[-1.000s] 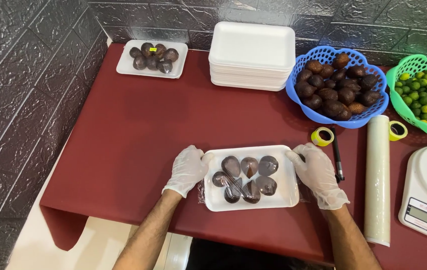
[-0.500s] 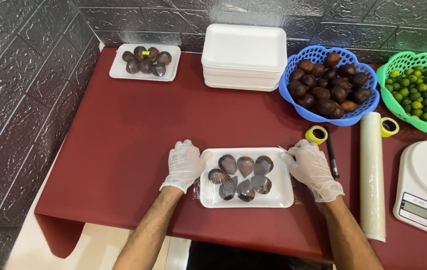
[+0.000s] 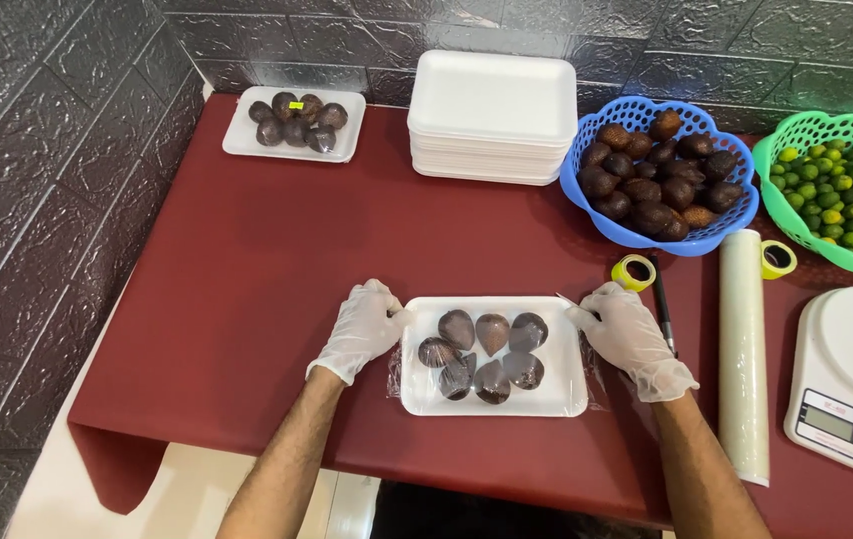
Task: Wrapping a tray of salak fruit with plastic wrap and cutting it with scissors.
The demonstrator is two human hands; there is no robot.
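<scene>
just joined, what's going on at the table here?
A person in white gloves holds a white foam tray of six dark brown fruits under clear film on a dark red table. The left hand grips its left edge, the right hand its right edge. Behind it sit a stack of empty trays, a finished tray, a blue basket of fruit and a film roll.

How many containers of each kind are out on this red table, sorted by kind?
White foam trays holding dark fruit: 2, the one between the gloved left hand and right hand at, and a far one
Stack of empty white trays: 1
Blue basket: 1
Green basket: 1
Total: 5
</scene>
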